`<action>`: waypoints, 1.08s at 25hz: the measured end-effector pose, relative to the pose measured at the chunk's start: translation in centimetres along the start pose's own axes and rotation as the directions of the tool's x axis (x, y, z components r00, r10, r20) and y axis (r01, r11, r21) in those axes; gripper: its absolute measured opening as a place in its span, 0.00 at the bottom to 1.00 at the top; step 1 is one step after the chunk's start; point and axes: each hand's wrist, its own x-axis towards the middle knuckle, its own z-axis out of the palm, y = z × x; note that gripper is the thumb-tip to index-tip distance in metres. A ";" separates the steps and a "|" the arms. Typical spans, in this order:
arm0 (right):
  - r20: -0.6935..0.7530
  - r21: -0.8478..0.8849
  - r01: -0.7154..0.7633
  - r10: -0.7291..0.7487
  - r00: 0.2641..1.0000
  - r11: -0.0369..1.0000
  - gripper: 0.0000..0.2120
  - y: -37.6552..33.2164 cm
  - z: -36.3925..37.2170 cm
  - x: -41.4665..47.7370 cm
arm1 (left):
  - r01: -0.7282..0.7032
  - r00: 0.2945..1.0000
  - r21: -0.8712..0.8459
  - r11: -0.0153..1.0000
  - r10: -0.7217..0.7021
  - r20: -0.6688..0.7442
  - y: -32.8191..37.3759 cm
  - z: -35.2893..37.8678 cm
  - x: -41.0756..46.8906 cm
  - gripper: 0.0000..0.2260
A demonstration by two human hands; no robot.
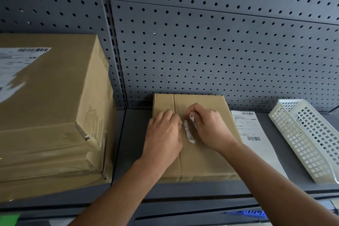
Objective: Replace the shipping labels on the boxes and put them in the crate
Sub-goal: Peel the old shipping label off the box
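Head view shows two brown cardboard boxes, two bare hands, one loose label sheet, one crate and one torn strip. The flat brown cardboard box (200,159) lies at centre on the grey metal shelf (130,145), its far edge against the grey perforated back panel (201,51) at 12 o'clock.

Both hands are on the flat box's top. The right hand (208,127) has its fingers curled and pinches the torn white label strip (189,134), whose lower end lies on the cardboard. The left hand (163,134) is at 9 o'clock of the strip with its knuckles bent and fingertips down at the strip's edge. Whether it pinches the strip or only presses the cardboard cannot be told.

At 9 o'clock of the flat box stands the large taped brown cardboard box (55,115), much taller, with a partly torn barcode label (18,64) on top. A bare band of shelf separates the two boxes. At 3 o'clock the white printed shipping label sheet (255,134) lies flat, its edge meeting the flat box's side. Further toward 3 o'clock sits the white plastic lattice crate (308,139), angled and cut off by the frame edge, apart from the sheet. The flat box's near edge stops just short of the shelf's front lip.
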 end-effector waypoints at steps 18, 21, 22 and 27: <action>0.026 0.188 -0.221 0.220 0.975 0.957 0.10 -0.4 -1.4 0.1 | 0.021 1.000 0.000 1.000 -0.021 0.006 0.0 0.1 0.1 0.04; 0.078 0.042 -0.172 0.168 0.983 0.984 0.07 -0.3 -1.5 0.7 | 0.027 0.999 0.010 1.000 -0.027 0.024 0.1 0.1 0.1 0.04; 0.111 -0.027 -0.140 0.142 0.984 0.990 0.07 -0.4 -1.6 0.9 | 0.026 0.999 0.015 1.000 -0.027 0.032 0.1 0.1 0.1 0.04; 0.231 -0.271 -0.010 0.075 0.970 0.962 0.06 -0.6 -1.2 2.1 | 0.029 0.999 0.028 0.999 -0.030 0.024 0.0 0.1 0.2 0.04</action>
